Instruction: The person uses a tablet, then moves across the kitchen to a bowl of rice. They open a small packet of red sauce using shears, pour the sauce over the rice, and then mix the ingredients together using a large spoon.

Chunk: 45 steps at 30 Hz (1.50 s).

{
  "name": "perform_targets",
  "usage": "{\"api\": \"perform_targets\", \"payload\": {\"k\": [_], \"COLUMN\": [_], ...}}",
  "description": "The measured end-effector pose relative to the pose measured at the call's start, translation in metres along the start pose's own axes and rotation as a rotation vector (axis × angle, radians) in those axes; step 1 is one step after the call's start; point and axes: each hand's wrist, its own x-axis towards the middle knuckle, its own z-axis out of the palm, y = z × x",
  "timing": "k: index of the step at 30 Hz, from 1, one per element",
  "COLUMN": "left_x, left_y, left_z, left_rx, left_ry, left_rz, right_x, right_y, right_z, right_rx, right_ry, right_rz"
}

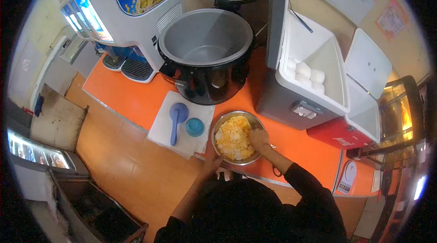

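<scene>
A round metal bowl (258, 122) with white and yellow-orange rice (235, 137) in it stands near the front edge of the orange counter. My right hand (260, 139) is inside the bowl's right rim, its fingers bent at the rice; whether it grips anything is hidden. At the lower left rim is my left hand (213, 162), touching or very near the bowl, its fingers partly in shadow. To the left, a blue rice paddle (178, 112) and a small teal bowl (195, 127) lie on a white sheet (159, 124).
Behind the bowl stands a large rice cooker (206, 72), lid raised, its pot bare inside. A drink dispenser (136, 31) is at left. Right are an open grey cooler (283, 106) holding several white wrapped lumps (307, 74), a red cooler (341, 133) and a kitchen scale (347, 177).
</scene>
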Motion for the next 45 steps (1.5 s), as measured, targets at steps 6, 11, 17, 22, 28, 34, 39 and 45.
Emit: {"api": "perform_targets", "payload": {"k": [6, 11, 17, 22, 28, 34, 39, 45], "left_x": [0.019, 0.025, 0.019, 0.008, 0.01, -0.001, -0.004, -0.01], "left_y": [-0.04, -0.046, 0.005, -0.057, -0.009, -0.06, -0.015, -0.001], "left_z": [-0.052, -0.05, -0.029, -0.044, -0.017, -0.03, -0.005, 0.01], "left_rx": [-0.069, -0.023, -0.184, 0.017, -0.189, 0.093, -0.24, -0.24], "left_ry": [-0.155, -0.13, -0.083, -0.049, -0.07, 0.009, 0.01, 0.015], "left_rz": [-0.131, -0.197, -0.44, -0.076, -0.371, -0.106, -0.304, -0.451], "right_x": [0.007, -0.037, -0.064, -0.058, -0.011, 0.019, -0.016, 0.021], "right_y": [0.006, 0.024, 0.05, 0.041, -0.005, -0.042, -0.037, -0.039], "right_z": [0.0, 0.023, -0.007, -0.072, 0.002, -0.05, -0.057, -0.016], "right_rx": [0.069, 0.079, 0.089, 0.305, 0.085, -0.023, -0.119, 0.028], "right_ry": [-0.024, 0.0, 0.044, -0.089, -0.146, -0.107, -0.231, -0.163], "right_rz": [-0.458, -0.534, -0.51, -0.349, -0.143, -0.126, -0.089, -0.034]}}
